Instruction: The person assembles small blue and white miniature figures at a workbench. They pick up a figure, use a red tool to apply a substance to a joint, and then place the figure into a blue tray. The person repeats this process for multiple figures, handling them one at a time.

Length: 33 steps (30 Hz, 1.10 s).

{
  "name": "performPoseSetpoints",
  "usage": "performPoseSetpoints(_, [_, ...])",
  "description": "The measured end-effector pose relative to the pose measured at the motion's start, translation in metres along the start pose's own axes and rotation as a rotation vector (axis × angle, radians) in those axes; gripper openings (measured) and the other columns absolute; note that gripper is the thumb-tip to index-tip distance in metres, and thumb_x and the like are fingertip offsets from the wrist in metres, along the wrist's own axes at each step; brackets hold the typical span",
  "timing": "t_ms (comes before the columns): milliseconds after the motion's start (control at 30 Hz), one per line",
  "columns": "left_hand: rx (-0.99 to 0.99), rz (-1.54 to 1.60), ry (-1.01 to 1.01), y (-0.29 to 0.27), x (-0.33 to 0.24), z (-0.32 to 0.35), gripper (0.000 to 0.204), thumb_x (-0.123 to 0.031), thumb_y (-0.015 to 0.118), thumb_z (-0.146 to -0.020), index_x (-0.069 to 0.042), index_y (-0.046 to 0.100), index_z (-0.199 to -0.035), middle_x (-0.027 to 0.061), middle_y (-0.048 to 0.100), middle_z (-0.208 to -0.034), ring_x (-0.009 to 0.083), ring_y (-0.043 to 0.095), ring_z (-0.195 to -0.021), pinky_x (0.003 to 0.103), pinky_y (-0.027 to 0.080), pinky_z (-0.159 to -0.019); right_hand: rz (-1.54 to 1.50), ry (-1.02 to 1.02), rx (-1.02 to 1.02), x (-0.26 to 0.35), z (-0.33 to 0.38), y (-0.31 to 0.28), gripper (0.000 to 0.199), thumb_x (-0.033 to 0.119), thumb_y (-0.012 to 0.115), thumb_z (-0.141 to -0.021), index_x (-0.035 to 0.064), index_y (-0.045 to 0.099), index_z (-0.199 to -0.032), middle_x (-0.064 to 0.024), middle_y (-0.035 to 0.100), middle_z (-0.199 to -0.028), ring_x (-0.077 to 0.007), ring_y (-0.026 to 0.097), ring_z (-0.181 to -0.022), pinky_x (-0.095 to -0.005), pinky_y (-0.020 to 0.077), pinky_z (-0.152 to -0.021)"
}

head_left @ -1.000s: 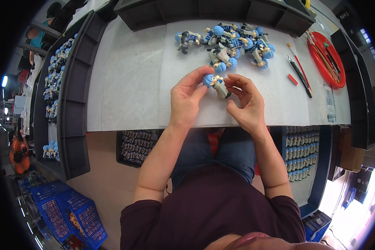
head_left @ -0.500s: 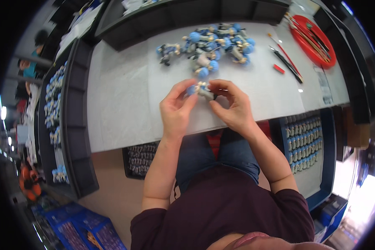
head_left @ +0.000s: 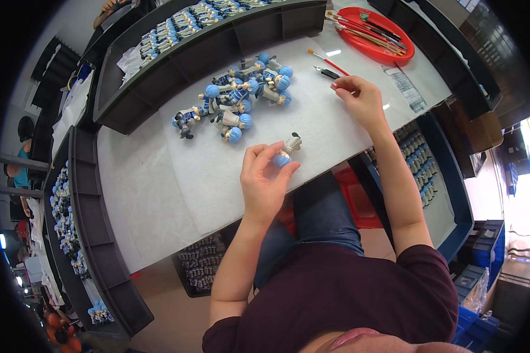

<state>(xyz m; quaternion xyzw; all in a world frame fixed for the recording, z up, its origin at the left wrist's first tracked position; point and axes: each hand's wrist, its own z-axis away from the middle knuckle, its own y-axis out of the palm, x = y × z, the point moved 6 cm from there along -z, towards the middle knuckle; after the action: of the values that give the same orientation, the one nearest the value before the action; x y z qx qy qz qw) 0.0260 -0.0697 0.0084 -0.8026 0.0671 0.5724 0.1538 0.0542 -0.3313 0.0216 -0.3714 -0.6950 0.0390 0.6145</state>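
Pinched by my left hand (head_left: pixel 265 179) is a small figurine (head_left: pixel 292 145) with a blue ribbed cap and pale grey clothes, head toward my thumb and dark feet outward. My fingers cover part of its head. My right hand (head_left: pixel 362 103) has its fingers bent together over the craft knife's (head_left: pixel 326 73) black handle. A small red block (head_left: pixel 334 86) shows at those fingertips, partly covered. Whether they grip the knife or the block cannot be made out. Beyond my left hand lies a pile of similar figurines (head_left: pixel 241 94), some in blue and white clothes.
A red-handled brush (head_left: pixel 330 62) lies beyond the knife. The red oval tray (head_left: pixel 388 59) holds brushes and tools. Black trays of figurines stand at the back (head_left: pixel 218 56) and left (head_left: pixel 100 217). A blue crate (head_left: pixel 453 194) with rows of figurines sits below the table's right side.
My right hand has let go of the figurine and moved right to the knife and red block. My left hand keeps the figurine. The whole view has turned and shifted.
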Motion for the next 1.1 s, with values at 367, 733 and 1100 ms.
performPoseSetpoints(367, [-0.030, -0.183, 0.120, -0.002, -0.008, 0.009, 0.034, -0.001, 0.072, -0.070, 0.003, 0.061, -0.102, 0.0151, 0.056, -0.112, 0.0201, 0.060, -0.093, 0.029, 0.051, -0.079, -1.021, 0.485, 0.206, 0.008, 0.059, 0.014, 0.029, 0.009, 0.063, -0.083, -0.0010, 0.056, -0.109, -0.0093, 0.061, -0.097, -0.0167, 0.061, -0.085, -0.0254, 0.0497, -0.077])
performPoseSetpoints(733, [-0.069, -0.223, 0.178, -0.001, -0.008, 0.009, 0.036, -0.002, 0.074, -0.067, 0.007, 0.061, -0.100, 0.0168, 0.061, -0.103, 0.0217, 0.062, -0.088, 0.028, 0.052, -0.073, -0.607, 0.257, 0.291, 0.038, 0.088, 0.042, 0.024, 0.012, 0.067, -0.080, -0.0019, 0.063, -0.099, -0.0071, 0.065, -0.086, -0.0107, 0.059, -0.077, -0.0228, 0.0458, -0.067])
performPoseSetpoints(1100, [-0.066, -0.249, 0.176, -0.002, -0.009, 0.009, 0.035, -0.002, 0.075, -0.064, 0.006, 0.063, -0.096, 0.0153, 0.061, -0.099, 0.0222, 0.063, -0.087, 0.029, 0.051, -0.074, -0.374, -0.003, 0.106, 0.073, 0.102, 0.068, 0.021, -0.001, 0.067, -0.074, -0.0003, 0.054, -0.090, -0.0084, 0.061, -0.071, -0.0116, 0.059, -0.064, -0.0236, 0.0474, -0.060])
